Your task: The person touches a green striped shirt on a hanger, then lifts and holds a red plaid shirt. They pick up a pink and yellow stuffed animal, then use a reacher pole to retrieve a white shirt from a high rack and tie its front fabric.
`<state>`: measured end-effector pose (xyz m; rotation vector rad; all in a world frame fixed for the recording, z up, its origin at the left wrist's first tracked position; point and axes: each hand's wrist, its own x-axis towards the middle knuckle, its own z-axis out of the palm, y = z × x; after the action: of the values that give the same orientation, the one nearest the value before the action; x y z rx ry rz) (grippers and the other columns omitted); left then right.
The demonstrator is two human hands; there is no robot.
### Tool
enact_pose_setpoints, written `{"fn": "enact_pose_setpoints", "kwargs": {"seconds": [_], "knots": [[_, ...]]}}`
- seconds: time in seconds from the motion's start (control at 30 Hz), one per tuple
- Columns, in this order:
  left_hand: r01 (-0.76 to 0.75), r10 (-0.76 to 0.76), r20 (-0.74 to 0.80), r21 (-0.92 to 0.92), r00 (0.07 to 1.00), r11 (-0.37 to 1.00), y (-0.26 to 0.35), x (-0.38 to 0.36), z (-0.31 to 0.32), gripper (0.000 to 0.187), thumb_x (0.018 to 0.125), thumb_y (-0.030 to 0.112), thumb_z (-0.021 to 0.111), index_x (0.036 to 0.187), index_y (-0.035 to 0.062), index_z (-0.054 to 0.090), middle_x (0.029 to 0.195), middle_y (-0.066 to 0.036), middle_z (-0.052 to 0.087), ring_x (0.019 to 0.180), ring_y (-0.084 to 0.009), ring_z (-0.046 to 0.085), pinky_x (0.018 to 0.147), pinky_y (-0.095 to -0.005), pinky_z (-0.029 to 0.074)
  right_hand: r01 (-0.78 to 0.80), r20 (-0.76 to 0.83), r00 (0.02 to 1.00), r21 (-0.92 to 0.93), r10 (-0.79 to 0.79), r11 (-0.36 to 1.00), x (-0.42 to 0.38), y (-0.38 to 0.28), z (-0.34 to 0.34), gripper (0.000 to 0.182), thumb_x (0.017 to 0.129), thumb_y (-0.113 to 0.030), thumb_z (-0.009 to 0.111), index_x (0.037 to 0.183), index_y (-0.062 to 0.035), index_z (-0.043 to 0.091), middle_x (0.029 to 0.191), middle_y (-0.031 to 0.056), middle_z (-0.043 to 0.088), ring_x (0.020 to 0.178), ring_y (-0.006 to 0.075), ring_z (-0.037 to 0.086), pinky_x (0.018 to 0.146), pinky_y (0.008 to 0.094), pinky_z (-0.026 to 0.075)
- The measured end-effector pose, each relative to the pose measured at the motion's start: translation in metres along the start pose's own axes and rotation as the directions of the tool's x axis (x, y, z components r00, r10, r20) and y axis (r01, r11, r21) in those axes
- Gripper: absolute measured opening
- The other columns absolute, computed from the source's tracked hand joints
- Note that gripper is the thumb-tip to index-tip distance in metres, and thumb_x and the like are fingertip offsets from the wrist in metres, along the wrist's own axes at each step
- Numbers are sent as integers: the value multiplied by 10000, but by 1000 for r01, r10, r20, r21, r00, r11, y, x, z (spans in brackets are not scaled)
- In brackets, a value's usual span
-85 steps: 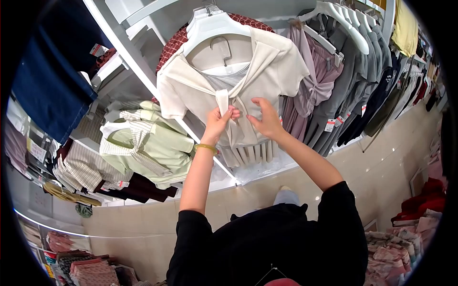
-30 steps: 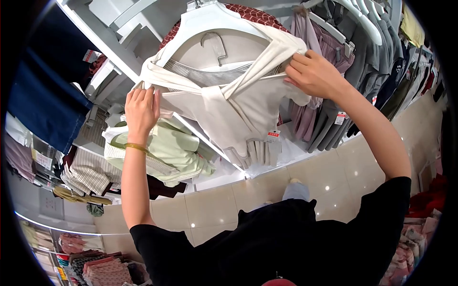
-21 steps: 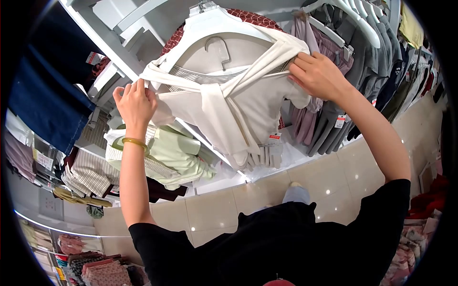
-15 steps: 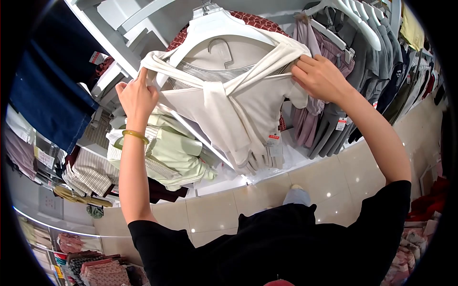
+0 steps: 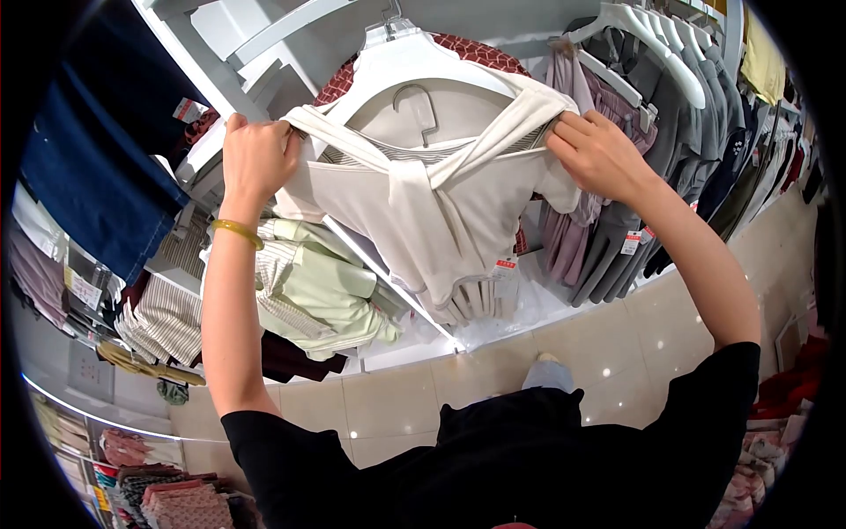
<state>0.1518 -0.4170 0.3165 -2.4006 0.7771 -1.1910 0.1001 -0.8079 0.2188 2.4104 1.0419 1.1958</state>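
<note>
A cream top (image 5: 449, 212) with a striped inner layer and a knotted front piece hangs on a white hanger (image 5: 414, 66). At its left shoulder edge in view, my left hand (image 5: 258, 159) is closed on the fabric. My right hand (image 5: 599, 152) pinches the opposite shoulder. Between the hands the neckline is spread wide, and a metal hook (image 5: 419, 110) shows inside it. A red patterned garment (image 5: 471, 51) is behind the hanger. Below the top hangs a price tag (image 5: 505, 268).
Grey clothes (image 5: 687, 115) and mauve garments (image 5: 568, 220) hang at the right. Green garments (image 5: 330, 286) and dark blue denim (image 5: 88, 167) are at the left. A white ledge (image 5: 397, 350) runs above the tiled floor (image 5: 476, 375). Folded pink clothes (image 5: 185, 507) lie at the lower left.
My left hand has gone from a looser hold with a raised finger to a closed grip on the shoulder. The view has shifted slightly, and the knotted front piece hangs differently.
</note>
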Motion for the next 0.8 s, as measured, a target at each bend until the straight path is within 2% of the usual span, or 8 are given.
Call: {"fn": "enact_pose_setpoints", "kwargs": {"seconds": [0.27, 0.47, 0.57, 0.6, 0.67, 0.7, 0.73, 0.8], "knots": [[-398, 385, -156, -62, 910, 915, 50, -35, 13, 118, 712, 128, 636, 677, 99, 527, 594, -3, 489, 595, -159, 508, 676, -315, 398, 150, -165, 976, 44, -140, 988, 9, -28, 7, 107, 692, -115, 527, 773, -56, 491, 811, 43, 495, 830, 184, 498, 707, 289, 405], [-365, 337, -186, -145, 923, 920, 76, -82, 50, 231, 690, 81, 619, 911, 76, 555, 936, -52, 544, 831, -199, 520, 753, -330, 399, 72, -91, 994, 165, -57, 984, -29, -53, 51, 150, 676, -127, 541, 805, -61, 502, 834, 53, 500, 835, 196, 496, 709, 298, 404], [-76, 122, 73, -449, 990, 890, 83, -122, 98, 298, 691, 103, 646, 963, 40, 541, 948, -89, 529, 851, -266, 515, 789, -353, 400, -274, 116, 962, 415, 248, 868, -69, -68, 95, 236, 698, -126, 624, 879, -29, 508, 887, 106, 518, 880, 260, 508, 741, 342, 420], [-75, 126, 81, -463, 989, 883, 89, -133, 115, 298, 691, 103, 646, 963, 40, 541, 948, -89, 529, 851, -266, 515, 789, -353, 400, -284, 133, 959, 418, 251, 863, -77, -74, 107, 236, 698, -126, 624, 879, -29, 508, 887, 106, 518, 880, 260, 508, 741, 342, 420], [260, -107, 261, -670, 959, 696, 105, -154, 147, 356, 692, 140, 668, 991, 14, 522, 884, -123, 525, 839, -315, 507, 776, -376, 408, -707, 264, 680, 484, 684, 516, -94, -86, 135, 363, 698, -179, 675, 957, -4, 491, 928, 155, 526, 914, 323, 502, 782, 389, 424], [330, -160, 299, -697, 941, 636, 110, -164, 166, 451, 691, 197, 707, 1031, -17, 500, 920, -132, 551, 855, -294, 530, 748, -374, 426, -785, 381, 592, 473, 710, 400, -102, -85, 154, 618, 640, -245, 731, 1117, 30, 450, 1065, 212, 525, 1019, 362, 491, 862, 389, 412], [337, -155, 311, -702, 938, 627, 118, -169, 184, 451, 691, 197, 707, 1031, -17, 500, 920, -132, 551, 855, -294, 530, 748, -374, 426, -793, 396, 585, 465, 708, 394, -108, -88, 169, 618, 640, -245, 731, 1117, 30, 450, 1065, 212, 525, 1019, 362, 491, 862, 389, 412], [646, -335, 578, -751, 744, 138, 133, -172, 203, 504, 687, 183, 739, 1064, -42, 492, 1004, -142, 570, 914, -230, 553, 765, -337, 449, -770, 486, 543, 613, 684, 176, -113, -95, 191, 777, 606, -280, 766, 1214, 47, 410, 1178, 230, 493, 1111, 351, 472, 921, 371, 389]]}}
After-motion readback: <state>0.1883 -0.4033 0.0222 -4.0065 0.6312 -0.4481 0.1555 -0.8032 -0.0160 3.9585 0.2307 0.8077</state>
